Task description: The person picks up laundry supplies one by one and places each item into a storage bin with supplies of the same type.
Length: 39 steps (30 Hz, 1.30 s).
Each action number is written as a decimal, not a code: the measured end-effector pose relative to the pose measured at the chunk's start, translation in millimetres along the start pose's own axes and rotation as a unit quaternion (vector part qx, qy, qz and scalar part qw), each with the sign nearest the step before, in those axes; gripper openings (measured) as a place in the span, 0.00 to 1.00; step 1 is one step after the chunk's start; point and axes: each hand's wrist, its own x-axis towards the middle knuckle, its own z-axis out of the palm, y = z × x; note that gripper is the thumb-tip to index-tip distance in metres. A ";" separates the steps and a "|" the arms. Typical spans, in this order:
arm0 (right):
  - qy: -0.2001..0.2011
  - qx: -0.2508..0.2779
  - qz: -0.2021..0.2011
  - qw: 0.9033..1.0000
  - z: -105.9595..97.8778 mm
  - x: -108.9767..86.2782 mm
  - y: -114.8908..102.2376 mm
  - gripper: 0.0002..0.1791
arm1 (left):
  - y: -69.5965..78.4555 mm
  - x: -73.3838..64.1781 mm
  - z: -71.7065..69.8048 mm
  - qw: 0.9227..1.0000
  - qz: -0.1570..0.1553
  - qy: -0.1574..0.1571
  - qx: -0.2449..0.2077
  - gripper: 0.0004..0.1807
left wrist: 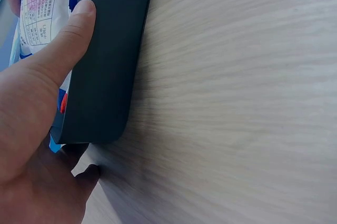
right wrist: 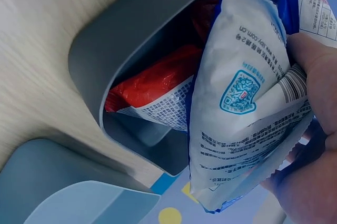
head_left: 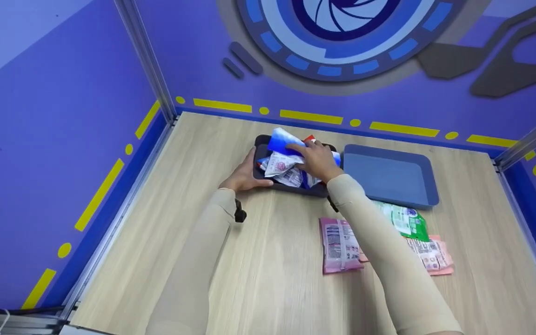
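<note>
My right hand (head_left: 317,160) grips a white and blue plastic packet (right wrist: 237,103) with printed text and a QR code, over the black tray (head_left: 296,190). Its thumb lies on the packet's printed face in the right wrist view. Around the tray's left end, my left hand (head_left: 244,177) holds on, thumb along the near wall and fingers at the left side. Other packets fill the tray, among them a white one with a pink stamp (head_left: 281,165) and a red and white one (right wrist: 158,87) low inside. My right hand hides part of the pile.
Close to the right of the black tray stands a blue-grey tray (head_left: 391,174). Nearer on the wooden table (head_left: 268,270) lie a pink packet (head_left: 341,246), a green packet (head_left: 407,222) and a peach packet (head_left: 433,255), partly behind my right forearm. Blue-purple panels (head_left: 72,116) enclose the table.
</note>
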 end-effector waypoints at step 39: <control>-0.025 -0.005 0.014 1.000 8.0 6.6 -1.9 0.38 | 2.0 -1.3 1.1 1.000 -0.014 0.002 -0.008 0.73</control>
